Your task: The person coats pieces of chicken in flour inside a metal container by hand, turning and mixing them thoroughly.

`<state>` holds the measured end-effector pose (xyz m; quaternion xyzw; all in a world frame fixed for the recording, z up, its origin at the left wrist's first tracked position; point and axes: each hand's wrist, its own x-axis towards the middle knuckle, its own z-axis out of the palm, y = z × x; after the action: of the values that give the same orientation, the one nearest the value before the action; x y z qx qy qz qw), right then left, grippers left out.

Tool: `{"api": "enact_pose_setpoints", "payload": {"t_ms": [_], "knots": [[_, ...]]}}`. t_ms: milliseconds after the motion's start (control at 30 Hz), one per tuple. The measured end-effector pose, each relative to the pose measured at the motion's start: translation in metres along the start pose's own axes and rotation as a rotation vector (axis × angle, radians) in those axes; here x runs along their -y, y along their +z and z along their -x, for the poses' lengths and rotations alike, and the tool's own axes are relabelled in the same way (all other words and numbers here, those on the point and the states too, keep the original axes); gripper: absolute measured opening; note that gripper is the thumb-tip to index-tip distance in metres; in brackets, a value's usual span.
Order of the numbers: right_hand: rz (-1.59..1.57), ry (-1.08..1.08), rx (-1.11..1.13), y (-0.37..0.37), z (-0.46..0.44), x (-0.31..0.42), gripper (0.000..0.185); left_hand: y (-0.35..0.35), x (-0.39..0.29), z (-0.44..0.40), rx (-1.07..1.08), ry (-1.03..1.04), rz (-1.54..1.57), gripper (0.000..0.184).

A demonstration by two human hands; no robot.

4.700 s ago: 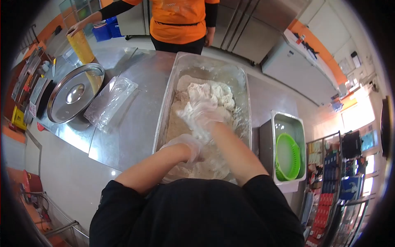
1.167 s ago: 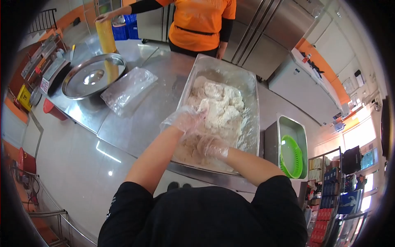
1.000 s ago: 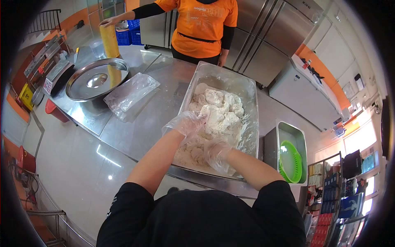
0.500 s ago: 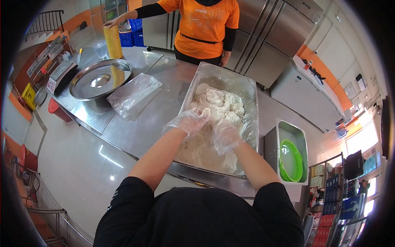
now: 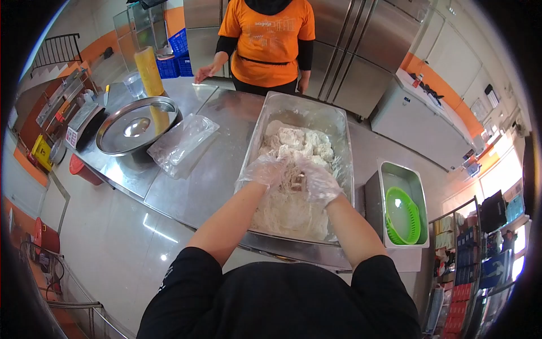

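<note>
A large rectangular metal tray point(image 5: 346, 133) holds loose white flour point(image 5: 285, 217) and lumpy floured pieces point(image 5: 305, 141) toward its far half. My left hand point(image 5: 270, 169), in a clear plastic glove, is in the tray at the near edge of the lumps. My right hand point(image 5: 316, 178), gloved too, lies just right of it, and the two almost meet at the fingertips. Both hands have their fingers bent into the floury mass. What lies under the fingertips is too floury to make out.
Left on the metal table point(image 5: 186, 195) are a clear plastic bag point(image 5: 183, 144), a round lidded pot point(image 5: 135, 127), a yellow cylinder point(image 5: 148, 70) and a scale point(image 5: 84, 118). Right stands a metal container point(image 5: 420, 181) with a green basket point(image 5: 402, 217). A person in orange point(image 5: 265, 39) stands opposite.
My hands have moved closer together and further into the lumps. The person opposite has let go of the yellow cylinder and drawn that hand back toward the body.
</note>
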<state>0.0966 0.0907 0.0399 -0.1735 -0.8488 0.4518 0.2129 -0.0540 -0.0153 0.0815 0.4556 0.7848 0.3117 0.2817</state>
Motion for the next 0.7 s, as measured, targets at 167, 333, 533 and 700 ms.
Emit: {"api": "enact_pose_setpoints", "payload": {"t_ms": [167,333,533,700], "knots": [[-0.385,-0.063,-0.026,0.01,-0.005,0.003,0.038,0.044,0.074,-0.053,-0.318,0.352,-0.382,0.053],[0.491,-0.109,0.107,-0.006,-0.005,-0.038,0.018,-0.004,0.03,-0.028,-0.132,0.043,0.194,0.058],[0.826,0.082,0.244,0.013,0.01,0.0,0.027,0.002,0.037,-0.034,-0.162,0.019,0.27,0.061],[1.226,0.194,1.024,-0.012,0.016,0.067,0.039,0.026,0.065,-0.069,-0.126,0.064,0.347,0.061]]}}
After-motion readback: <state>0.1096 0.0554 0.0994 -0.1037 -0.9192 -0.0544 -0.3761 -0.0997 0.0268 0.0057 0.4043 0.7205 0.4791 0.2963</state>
